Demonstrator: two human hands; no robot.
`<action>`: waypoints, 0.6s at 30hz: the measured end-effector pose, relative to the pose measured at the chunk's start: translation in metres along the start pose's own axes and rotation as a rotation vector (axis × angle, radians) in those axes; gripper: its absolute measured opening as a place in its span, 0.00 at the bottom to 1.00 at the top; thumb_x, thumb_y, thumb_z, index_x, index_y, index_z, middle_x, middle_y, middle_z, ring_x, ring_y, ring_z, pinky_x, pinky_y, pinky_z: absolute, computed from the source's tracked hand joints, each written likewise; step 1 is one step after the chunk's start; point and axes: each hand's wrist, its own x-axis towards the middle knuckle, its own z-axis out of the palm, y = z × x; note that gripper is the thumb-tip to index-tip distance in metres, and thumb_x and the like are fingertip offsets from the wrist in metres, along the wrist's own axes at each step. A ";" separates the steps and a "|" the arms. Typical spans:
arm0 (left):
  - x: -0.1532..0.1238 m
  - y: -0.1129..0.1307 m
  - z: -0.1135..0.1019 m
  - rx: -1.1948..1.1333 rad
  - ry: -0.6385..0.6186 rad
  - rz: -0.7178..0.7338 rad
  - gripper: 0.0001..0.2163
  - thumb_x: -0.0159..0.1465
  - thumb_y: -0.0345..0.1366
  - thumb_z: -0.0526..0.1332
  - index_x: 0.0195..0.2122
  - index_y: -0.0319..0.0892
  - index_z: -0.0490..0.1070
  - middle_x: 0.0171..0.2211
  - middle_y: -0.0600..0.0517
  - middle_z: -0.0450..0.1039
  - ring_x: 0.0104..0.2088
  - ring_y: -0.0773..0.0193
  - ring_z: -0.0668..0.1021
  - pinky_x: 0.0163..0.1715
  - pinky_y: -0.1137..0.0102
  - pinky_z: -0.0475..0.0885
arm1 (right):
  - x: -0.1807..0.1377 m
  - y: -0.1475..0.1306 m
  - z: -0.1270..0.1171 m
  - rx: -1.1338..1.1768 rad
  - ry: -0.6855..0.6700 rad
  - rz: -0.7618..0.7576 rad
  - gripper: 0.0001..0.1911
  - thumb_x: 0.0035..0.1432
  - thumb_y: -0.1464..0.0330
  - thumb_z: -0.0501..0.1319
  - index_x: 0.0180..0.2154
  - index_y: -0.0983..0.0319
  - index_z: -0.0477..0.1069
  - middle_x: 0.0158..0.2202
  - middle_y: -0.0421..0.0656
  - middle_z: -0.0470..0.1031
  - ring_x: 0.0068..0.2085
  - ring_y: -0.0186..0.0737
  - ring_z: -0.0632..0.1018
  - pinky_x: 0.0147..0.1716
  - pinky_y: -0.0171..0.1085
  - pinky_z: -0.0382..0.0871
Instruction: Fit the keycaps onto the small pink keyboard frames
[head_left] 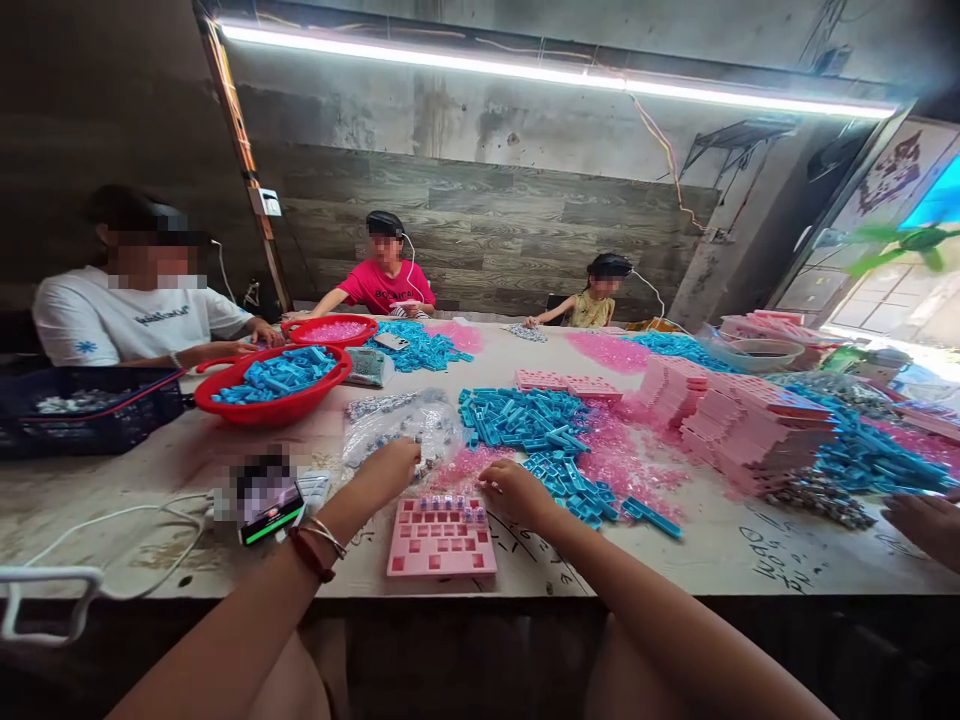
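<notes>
A pink tray with square holes (442, 545) lies in front of me, with several small clear pieces (450, 504) standing in its back row. My left hand (391, 466) is over the near right side of a clear plastic bag (371, 432) of small metallic-looking parts, its fingers bent together. What those fingertips hold, if anything, is too small to name. Just behind the tray's right corner, my right hand (517, 490) has its fingers curled and pinched at the edge of loose pink clear bits (469, 465). I cannot make out what is in that pinch.
Blue plastic pieces (525, 420) are heaped behind my right hand. Stacked pink trays (750, 430) stand to the right. Red baskets (274, 405) and a phone (270, 505) with cables are on the left. Several people sit around the table; another person's hand (926, 525) reaches in at right.
</notes>
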 end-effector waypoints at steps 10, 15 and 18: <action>0.006 -0.037 0.003 -0.008 -0.039 -0.084 0.11 0.50 0.24 0.55 0.32 0.39 0.73 0.34 0.48 0.75 0.36 0.60 0.75 0.35 0.72 0.66 | -0.010 -0.009 -0.012 0.331 0.171 0.052 0.13 0.46 0.81 0.55 0.30 0.63 0.75 0.29 0.43 0.73 0.27 0.33 0.72 0.29 0.32 0.66; 0.002 -0.027 0.004 -0.007 -0.060 -0.064 0.07 0.49 0.27 0.57 0.29 0.39 0.71 0.31 0.48 0.74 0.32 0.61 0.74 0.29 0.73 0.64 | -0.020 -0.025 -0.023 0.399 0.143 0.060 0.10 0.43 0.80 0.56 0.27 0.63 0.72 0.22 0.38 0.68 0.23 0.31 0.68 0.24 0.30 0.60; 0.000 -0.023 0.005 -0.003 -0.059 -0.063 0.06 0.48 0.25 0.56 0.26 0.39 0.70 0.29 0.49 0.73 0.31 0.62 0.73 0.27 0.74 0.62 | -0.025 -0.034 -0.022 0.432 0.082 0.025 0.11 0.44 0.79 0.57 0.32 0.63 0.71 0.22 0.37 0.69 0.23 0.30 0.68 0.23 0.29 0.60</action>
